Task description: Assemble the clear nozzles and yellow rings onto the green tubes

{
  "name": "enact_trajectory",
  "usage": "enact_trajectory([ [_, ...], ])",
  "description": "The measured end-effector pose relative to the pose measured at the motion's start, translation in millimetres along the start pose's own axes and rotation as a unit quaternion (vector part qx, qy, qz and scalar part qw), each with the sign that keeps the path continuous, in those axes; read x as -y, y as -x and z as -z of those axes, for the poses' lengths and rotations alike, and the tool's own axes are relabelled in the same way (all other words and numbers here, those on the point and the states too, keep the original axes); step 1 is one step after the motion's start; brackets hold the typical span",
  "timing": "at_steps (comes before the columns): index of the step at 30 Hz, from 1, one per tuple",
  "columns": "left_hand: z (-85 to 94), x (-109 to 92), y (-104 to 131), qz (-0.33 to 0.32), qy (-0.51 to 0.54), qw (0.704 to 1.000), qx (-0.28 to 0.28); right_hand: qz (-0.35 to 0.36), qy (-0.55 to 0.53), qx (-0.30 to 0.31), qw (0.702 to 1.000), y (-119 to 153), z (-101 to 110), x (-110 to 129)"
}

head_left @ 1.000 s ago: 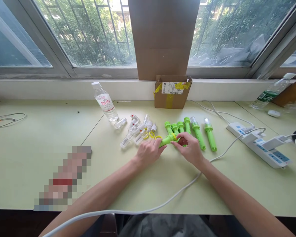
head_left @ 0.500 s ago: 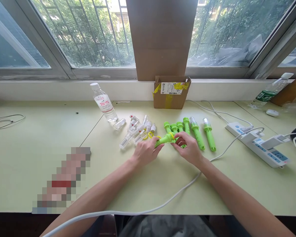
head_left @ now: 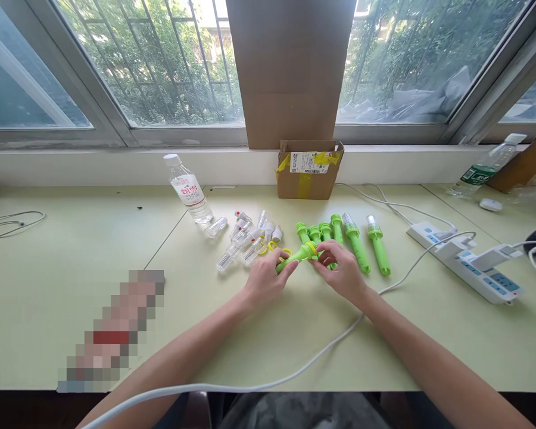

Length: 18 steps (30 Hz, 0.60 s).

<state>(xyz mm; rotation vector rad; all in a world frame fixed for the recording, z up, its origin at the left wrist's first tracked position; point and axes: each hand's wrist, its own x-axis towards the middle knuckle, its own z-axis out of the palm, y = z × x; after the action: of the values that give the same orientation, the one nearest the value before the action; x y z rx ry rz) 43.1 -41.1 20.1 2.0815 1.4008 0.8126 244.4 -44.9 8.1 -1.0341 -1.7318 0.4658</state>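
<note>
My left hand (head_left: 268,277) is closed around the narrow body of a green plastic tube (head_left: 297,256), which looks like a torch body. It lies tilted, wider end to the right. At that wider end sits a yellow ring (head_left: 311,248), and the fingertips of my right hand (head_left: 338,267) pinch there. Behind my right hand several similar green tubes (head_left: 336,223) lie in a row. Two have clear caps, such as the capped green tube (head_left: 377,244) at the right. Left of the held tube is a pile of clear plastic caps (head_left: 234,247) with loose yellow rings (head_left: 286,251).
A water bottle (head_left: 190,190) stands behind the pile, and a cardboard box (head_left: 308,173) is by the wall. To the right lies a white power strip (head_left: 469,262). A white cable (head_left: 312,357) crosses in front of me, over my forearms. A pixelated patch covers something at left.
My left hand has shifted slightly along the green tube, showing more of its body. My right fingers stay at the yellow ring. The view has tilted very slightly.
</note>
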Motion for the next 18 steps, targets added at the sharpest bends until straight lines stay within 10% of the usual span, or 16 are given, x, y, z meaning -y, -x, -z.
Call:
enact_trajectory([
  [18, 3.6, 1.5, -5.6, 0.158, 0.330, 0.918, 0.151, -0.017, -0.009, 0.012, 1.000, -1.3, 1.3, 2.7],
])
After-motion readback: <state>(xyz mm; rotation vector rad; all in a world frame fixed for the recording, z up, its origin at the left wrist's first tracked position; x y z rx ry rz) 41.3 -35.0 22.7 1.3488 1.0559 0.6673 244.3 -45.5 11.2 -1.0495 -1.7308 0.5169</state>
